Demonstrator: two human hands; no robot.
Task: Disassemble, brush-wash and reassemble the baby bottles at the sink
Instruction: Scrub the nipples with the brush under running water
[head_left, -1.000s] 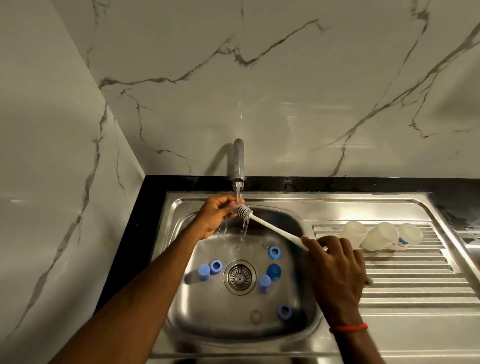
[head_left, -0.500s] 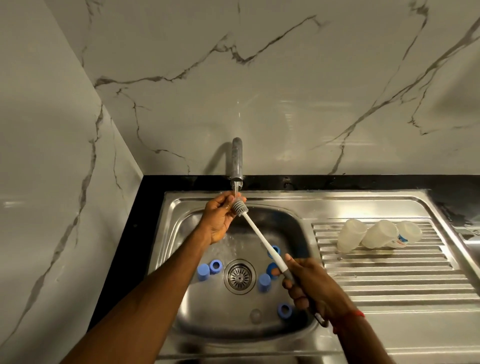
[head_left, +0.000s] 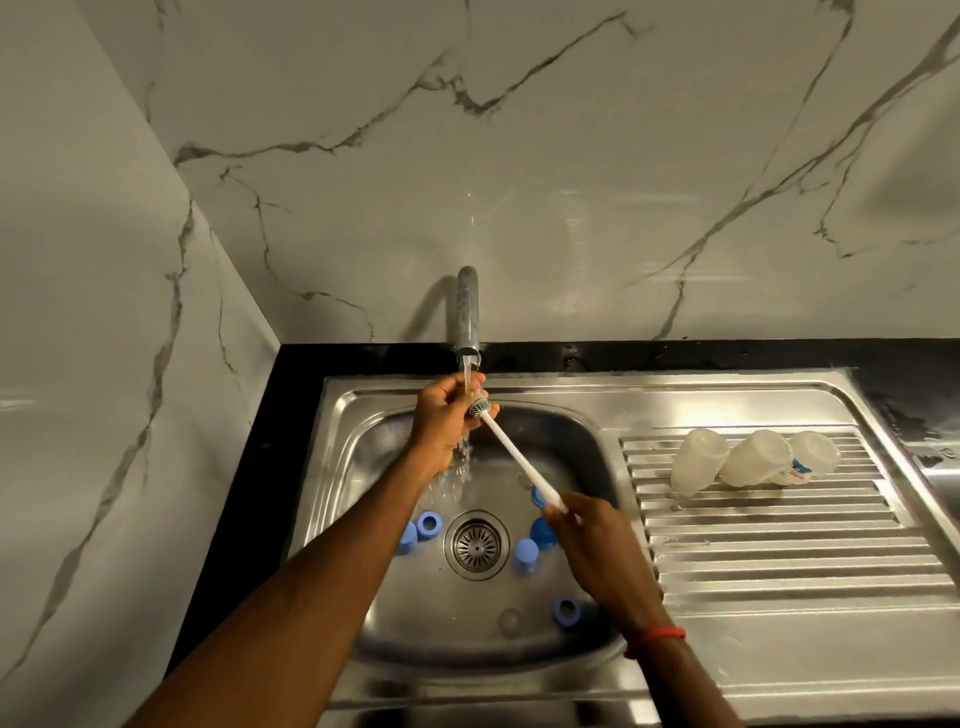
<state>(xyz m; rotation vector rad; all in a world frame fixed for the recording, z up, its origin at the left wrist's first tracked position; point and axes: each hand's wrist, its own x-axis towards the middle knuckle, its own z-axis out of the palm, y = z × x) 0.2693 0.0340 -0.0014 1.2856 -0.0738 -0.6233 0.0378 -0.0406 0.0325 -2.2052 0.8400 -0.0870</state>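
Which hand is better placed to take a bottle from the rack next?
Probably right: the right hand is nearer the bottles, though it holds the brush; the left hand is farther, under the tap.

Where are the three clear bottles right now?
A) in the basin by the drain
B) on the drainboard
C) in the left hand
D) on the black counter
B: the bottles rest side by side on the ribbed drainboard, right of the basin.

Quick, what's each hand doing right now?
Left hand: curled round the head of the bottle brush.
Right hand: gripping the brush's handle end.
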